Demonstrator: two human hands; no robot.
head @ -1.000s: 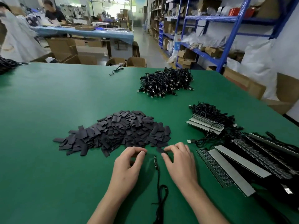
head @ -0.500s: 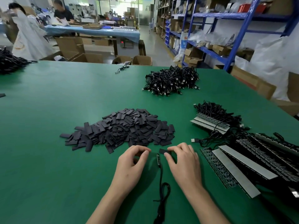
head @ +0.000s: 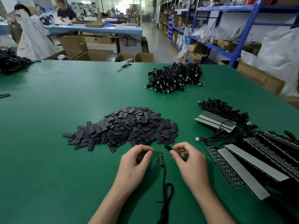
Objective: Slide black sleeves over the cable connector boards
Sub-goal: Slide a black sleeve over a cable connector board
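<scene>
Fingers (head: pixel 176 150) of right hand (head: pixel 191 165) pinch a black sleeve (head: pixel 168 147) near connector board (head: pixel 161 157).

The left hand (head: pixel 135 164) and the right hand (head: pixel 189 160) are bare, with slender fingers; both forearms (head: pixel 105 206) run bare to the lower edge of the frame

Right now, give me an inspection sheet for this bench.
Surface: green table.
Job's things: sleeve pile mid-table; black sleeve pinched by right hand; connector board lying between the hands.
Clutter: strip panels stacked at right; stray sleeve at left edge.
Grippers: left hand curled, contents unclear; right hand pinching.
Cables: cable trails from board toward the person; cable heap farther back.
Surroundings: blue shelving, cardboard boxes, two people beyond.
</scene>
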